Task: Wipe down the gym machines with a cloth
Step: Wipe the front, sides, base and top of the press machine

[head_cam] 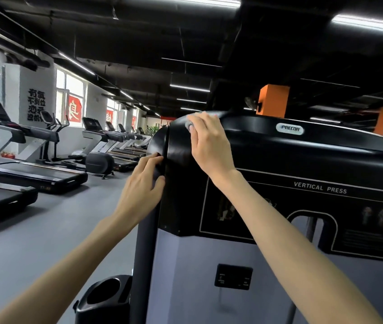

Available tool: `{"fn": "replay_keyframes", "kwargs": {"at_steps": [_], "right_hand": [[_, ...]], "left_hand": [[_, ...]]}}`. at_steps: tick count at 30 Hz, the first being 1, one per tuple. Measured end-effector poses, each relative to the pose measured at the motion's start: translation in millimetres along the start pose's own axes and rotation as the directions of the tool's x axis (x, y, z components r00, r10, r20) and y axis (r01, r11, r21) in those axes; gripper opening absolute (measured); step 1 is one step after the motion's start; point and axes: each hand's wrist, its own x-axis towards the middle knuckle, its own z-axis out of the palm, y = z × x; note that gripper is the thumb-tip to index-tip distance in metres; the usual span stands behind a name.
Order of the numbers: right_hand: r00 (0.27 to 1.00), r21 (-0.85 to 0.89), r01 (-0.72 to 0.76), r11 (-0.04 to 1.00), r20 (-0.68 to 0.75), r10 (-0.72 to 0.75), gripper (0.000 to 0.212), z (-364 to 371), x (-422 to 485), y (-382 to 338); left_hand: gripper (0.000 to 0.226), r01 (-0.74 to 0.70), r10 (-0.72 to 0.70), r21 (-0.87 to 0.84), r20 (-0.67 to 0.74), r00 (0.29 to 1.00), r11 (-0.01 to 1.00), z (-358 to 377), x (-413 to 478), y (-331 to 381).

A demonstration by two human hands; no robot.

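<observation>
The person stands close to a vertical press machine (256,265), facing its weight-stack housing with both bare arms raised. The right hand (206,141) lies over the upper left corner of the machine's black top cover (267,150). Its fingers are bent over a grey cloth (188,125) and clamp it against the curved plastic. Most of the cloth is hidden under the palm and fingers. Only a bunched bit shows at the fingertips, and a thin strip shows along the top of the knuckles (so its full shape cannot be told).

The left hand (141,185) is lower and to the left, apart from the cloth. It grips the rounded side edge of the same cover, with the fingers curled round the back of the edge and the thumb on the front face.

An oval Precor badge (289,129) sits near the top of the cover, to the right of the cloth hand. The words VERTICAL PRESS (320,188) run below it. A black cup holder (108,298) juts out at the machine's lower left. Across the grey floor (52,230), treadmills (33,178) line the window wall, with an elliptical trainer (99,161) among them. An orange pillar (273,100) rises behind the machine.
</observation>
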Motion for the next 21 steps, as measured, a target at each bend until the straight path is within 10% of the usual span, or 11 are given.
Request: {"fn": "replay_keyframes", "kwargs": {"at_steps": [4, 11, 21], "right_hand": [[0.985, 0.018, -0.129, 0.991, 0.117, 0.126, 0.032, -5.6, 26.9, 15.0], [0.833, 0.023, 0.507, 0.862, 0.246, -0.496, 0.04, 11.1, -81.8, -16.8], [0.738, -0.043, 0.632, 0.774, 0.339, -0.584, 0.042, 13.2, -143.3, -13.6]], "left_hand": [[0.05, 0.006, -0.006, -0.027, 0.008, 1.0, 1.0, -3.5, 3.1, -3.7], [0.06, -0.05, 0.059, -0.081, 0.112, 0.992, 0.995, -15.8, -0.6, -16.3], [0.066, -0.01, 0.007, 0.009, 0.219, 0.976, 1.0, -19.5, -2.9, -7.7]]}}
